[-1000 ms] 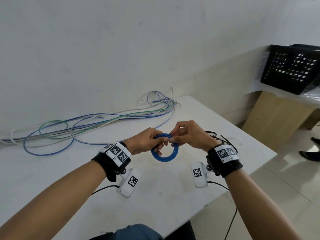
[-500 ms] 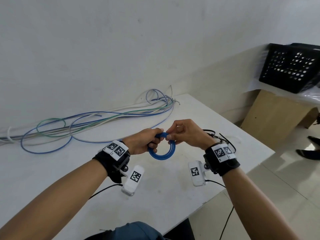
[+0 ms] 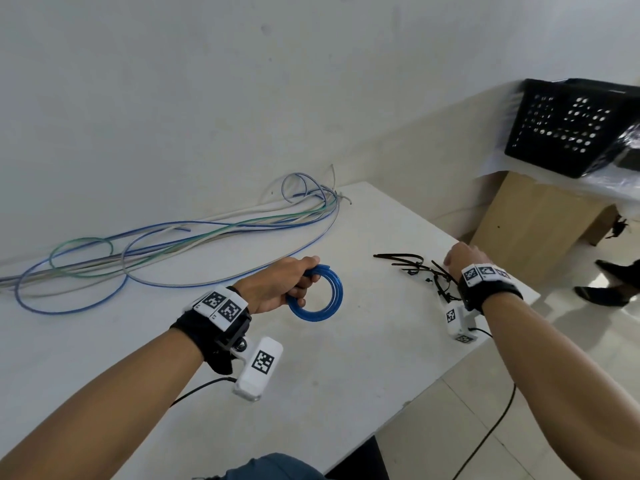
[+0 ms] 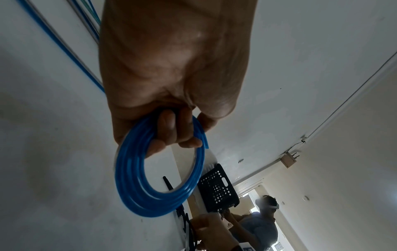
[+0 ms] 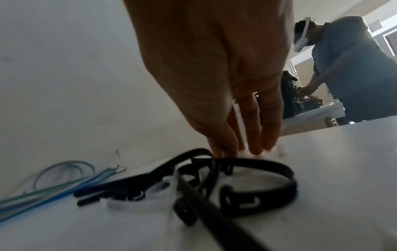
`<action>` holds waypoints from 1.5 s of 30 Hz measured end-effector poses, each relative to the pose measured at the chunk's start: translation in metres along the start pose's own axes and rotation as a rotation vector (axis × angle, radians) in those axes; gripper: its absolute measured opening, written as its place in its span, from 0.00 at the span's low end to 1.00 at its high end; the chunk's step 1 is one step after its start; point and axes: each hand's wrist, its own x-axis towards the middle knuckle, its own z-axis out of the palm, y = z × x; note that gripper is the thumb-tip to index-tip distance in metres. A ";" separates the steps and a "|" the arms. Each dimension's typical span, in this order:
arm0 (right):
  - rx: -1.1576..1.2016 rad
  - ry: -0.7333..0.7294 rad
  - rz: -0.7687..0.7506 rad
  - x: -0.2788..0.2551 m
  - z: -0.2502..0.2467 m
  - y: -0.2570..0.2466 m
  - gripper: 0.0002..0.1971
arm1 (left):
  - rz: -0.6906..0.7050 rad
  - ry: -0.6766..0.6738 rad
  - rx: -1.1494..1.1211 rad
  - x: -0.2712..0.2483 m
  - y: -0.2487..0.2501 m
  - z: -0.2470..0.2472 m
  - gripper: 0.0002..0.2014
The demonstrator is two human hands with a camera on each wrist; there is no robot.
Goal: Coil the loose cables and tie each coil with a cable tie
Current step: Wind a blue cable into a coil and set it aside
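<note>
Here, the white table (image 3: 346, 393) is used as the work surface, and the loose cables (image 3: 194, 237) are left strung along its far edge by the wall, presumably kept clear until each is coiled. Nearer, 1 blue coil (image 3: 317, 292) is held just above the table in the left hand (image 3: 277, 285), fingers curled through its ring so that the turns cannot spring apart. A heap of black cable ties (image 3: 420, 270) lies to the right. Over it the right hand (image 3: 462, 258) is lowered, fingers straight and pressed together, nothing yet pinched; a tie is probably being sought.
</note>
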 end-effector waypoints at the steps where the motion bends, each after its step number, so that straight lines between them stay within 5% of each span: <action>1: -0.006 0.020 0.003 0.000 0.002 0.000 0.13 | 0.000 -0.001 -0.003 0.000 0.000 0.000 0.19; 13: 0.063 -0.020 -0.053 -0.002 -0.032 -0.025 0.06 | 0.021 0.040 -0.028 -0.007 0.005 -0.010 0.18; 17: 0.418 0.043 -0.266 -0.021 -0.055 -0.074 0.08 | 0.052 0.060 -0.037 -0.011 0.012 -0.024 0.19; 21: 1.048 -0.116 -0.505 -0.064 -0.074 -0.159 0.06 | 0.096 0.119 -0.058 -0.022 0.018 -0.050 0.18; 24: 1.239 -0.261 -0.682 -0.112 -0.080 -0.225 0.07 | 0.124 0.197 -0.106 -0.037 0.019 -0.075 0.17; 28: 1.261 -0.457 -0.840 -0.164 -0.068 -0.297 0.11 | 0.159 0.298 -0.131 -0.062 0.008 -0.112 0.18; 35: 1.167 -0.557 -0.922 -0.203 -0.027 -0.379 0.08 | 0.279 0.505 -0.151 -0.108 -0.024 -0.175 0.20; 45: 1.262 -0.334 -1.088 -0.230 0.015 -0.442 0.02 | 0.305 0.785 -0.025 -0.128 -0.065 -0.231 0.22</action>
